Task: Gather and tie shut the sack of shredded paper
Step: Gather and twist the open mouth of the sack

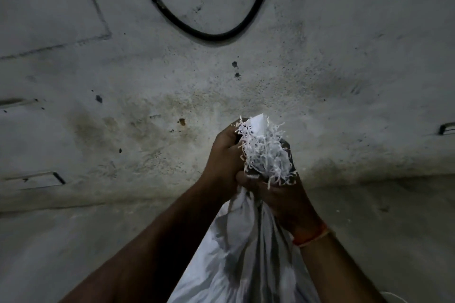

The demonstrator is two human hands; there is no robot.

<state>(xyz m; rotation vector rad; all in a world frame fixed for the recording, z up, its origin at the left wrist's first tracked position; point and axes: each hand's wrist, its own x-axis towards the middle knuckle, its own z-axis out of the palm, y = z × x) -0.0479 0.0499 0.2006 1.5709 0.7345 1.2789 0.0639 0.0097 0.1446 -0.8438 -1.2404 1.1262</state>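
A: Left hand (222, 155) — curled round the gathered mouth of the white sack (246, 253), fingers clamped on the bunched cloth from the left side.

B: And right of that?

A: Shredded paper (264, 152), a tuft of thin white strips poking out above both fists. Then the right hand (278, 194), lower down, fingers wrapped round the neck just under the tuft. Orange band at that wrist.

B: The sack itself?

A: Hangs below the hands, low centre of the head view, in front of a stained grey wall (320, 81) with a black cable (209, 35) looped high up. Fill level hidden.

B: Handling?

A: My guess: soft woven cloth, bulky but light. Strips are loose and will shed. Best hold is the neck below the tuft, where the right hand is. No tie visible yet; the stray strips may foul the knot.
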